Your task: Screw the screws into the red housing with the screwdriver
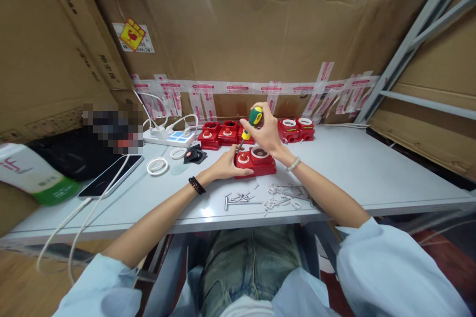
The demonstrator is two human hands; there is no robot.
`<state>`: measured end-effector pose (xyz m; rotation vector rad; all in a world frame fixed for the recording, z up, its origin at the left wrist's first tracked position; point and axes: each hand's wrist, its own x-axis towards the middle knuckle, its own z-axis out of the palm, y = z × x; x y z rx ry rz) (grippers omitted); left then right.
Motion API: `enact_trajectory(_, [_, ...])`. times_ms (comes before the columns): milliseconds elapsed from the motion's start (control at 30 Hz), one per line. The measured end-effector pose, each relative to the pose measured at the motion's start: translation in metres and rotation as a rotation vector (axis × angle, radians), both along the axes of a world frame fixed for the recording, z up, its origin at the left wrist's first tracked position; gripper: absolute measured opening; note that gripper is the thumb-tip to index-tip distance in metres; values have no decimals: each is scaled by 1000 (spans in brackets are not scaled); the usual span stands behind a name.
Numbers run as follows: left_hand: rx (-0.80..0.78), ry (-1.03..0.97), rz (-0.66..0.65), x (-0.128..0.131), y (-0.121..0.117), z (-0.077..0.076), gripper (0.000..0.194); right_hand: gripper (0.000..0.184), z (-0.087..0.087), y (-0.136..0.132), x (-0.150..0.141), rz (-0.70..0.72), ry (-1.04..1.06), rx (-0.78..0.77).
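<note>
A red housing (260,166) with a round white ring and a red button lies on the table in front of me. My left hand (226,164) grips its left side, fingers wrapped round the edge. In my right hand (268,131) is a screwdriver (256,116) with a green and yellow handle, held tilted. Its shaft points down to the housing's upper left corner, close to my left fingertips; whether the tip touches a screw I cannot make out. Loose screws (243,198) and a small T-shaped metal tool (226,202) lie nearer to me.
More red housings (227,133) stand along the back, two with white rings (296,131) at right. White rings (157,166) and a black part (195,154) lie left. A power strip (171,137), phone (111,176), cables and a bag are further left. White cords (282,202) lie near the front edge.
</note>
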<state>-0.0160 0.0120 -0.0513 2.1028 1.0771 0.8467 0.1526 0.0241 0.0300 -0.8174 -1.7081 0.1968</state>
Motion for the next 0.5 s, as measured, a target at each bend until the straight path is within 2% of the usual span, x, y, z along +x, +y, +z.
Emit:
enact_trajectory(233, [24, 8, -25, -2, 6, -5, 85, 44, 0, 2, -10, 17, -134, 33])
enact_trajectory(367, [28, -13, -54, -1, 3, -2, 85, 37, 5, 0, -19, 12, -289, 63])
enact_trajectory(500, [-6, -35, -68, 0, 1, 1, 86, 39, 12, -1, -22, 72, -304, 7])
